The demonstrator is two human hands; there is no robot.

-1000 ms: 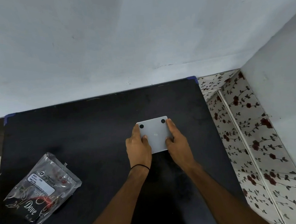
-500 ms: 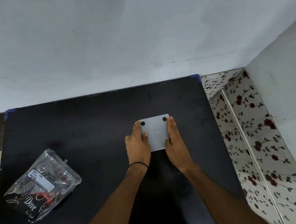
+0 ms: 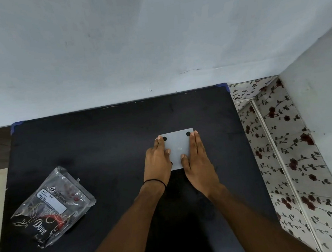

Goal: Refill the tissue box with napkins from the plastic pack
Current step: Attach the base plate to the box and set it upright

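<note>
A flat light-grey tissue box lies on the black table, its visible face bearing two black dots at the far corners. My left hand presses its left side and my right hand its right side, thumbs resting on top. A clear plastic pack printed "Dove" lies at the table's near left, well apart from both hands. Its contents are hard to make out.
A pale wall runs along the table's far edge. To the right of the table stands a floral-patterned surface against a second wall. Blue tape marks the table's far corners.
Both hands have flattened along the box's sides, fingers stretched further toward its far edge. The box has stayed in place on the table.
</note>
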